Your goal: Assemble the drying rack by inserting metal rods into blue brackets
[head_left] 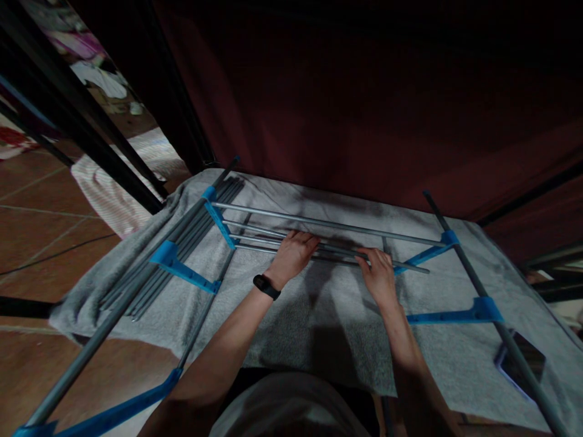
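Note:
A grey metal rack frame with blue plastic brackets lies on a grey towel spread over the floor. Several thin grey rods run crosswise between the left and right blue brackets. My left hand, with a black band on its wrist, is curled over the nearer rods at the middle. My right hand grips one rod whose right end hangs free near the right blue bracket.
A bundle of loose grey rods lies along the left upright pole. A phone rests on the towel at right beneath the right pole. Dark red fabric hangs behind. Tiled floor, black bars and a white cloth sit to the left.

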`<state>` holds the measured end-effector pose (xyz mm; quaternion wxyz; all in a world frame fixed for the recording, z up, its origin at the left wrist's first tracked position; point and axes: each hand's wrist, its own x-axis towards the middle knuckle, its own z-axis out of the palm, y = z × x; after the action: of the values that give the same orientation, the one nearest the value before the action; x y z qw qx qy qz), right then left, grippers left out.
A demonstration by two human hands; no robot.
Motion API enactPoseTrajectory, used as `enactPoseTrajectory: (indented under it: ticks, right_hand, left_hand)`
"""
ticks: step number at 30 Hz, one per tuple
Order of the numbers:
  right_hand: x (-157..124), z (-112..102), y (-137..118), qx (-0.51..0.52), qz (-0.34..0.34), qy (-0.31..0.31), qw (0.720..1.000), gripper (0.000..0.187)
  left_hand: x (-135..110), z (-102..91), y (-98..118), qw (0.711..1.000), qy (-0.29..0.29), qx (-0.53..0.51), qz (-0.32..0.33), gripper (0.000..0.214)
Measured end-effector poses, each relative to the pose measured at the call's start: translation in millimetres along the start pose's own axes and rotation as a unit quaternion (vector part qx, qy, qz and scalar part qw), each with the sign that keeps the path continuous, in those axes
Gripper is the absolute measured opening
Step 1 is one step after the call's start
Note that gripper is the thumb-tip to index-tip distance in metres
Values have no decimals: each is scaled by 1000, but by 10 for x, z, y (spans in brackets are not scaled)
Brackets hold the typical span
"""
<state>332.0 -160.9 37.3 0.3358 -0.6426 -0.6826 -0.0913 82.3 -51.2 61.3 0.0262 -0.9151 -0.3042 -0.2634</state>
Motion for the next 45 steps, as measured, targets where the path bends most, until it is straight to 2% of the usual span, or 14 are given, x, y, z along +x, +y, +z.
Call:
enactPoseTrajectory:
  ticks: [24, 29, 38, 45]
  right_hand:
    - [75, -28, -32, 7, -3, -1, 1000, 25]
    - [102, -38, -58, 0, 1, 4, 1000, 22]
    - [187, -33, -71, -16, 26, -17, 999, 19]
    - [216, -12, -63, -15, 36, -26, 999, 20]
  left_hand:
    - [16, -38, -31, 1000, -11, 9, -9, 25]
    - [22, -35, -47, 1000, 1, 6, 1, 26]
    - [91, -29, -92, 1000, 7, 14, 14, 31]
    - [125, -61, -101, 1000, -12, 16, 11, 33]
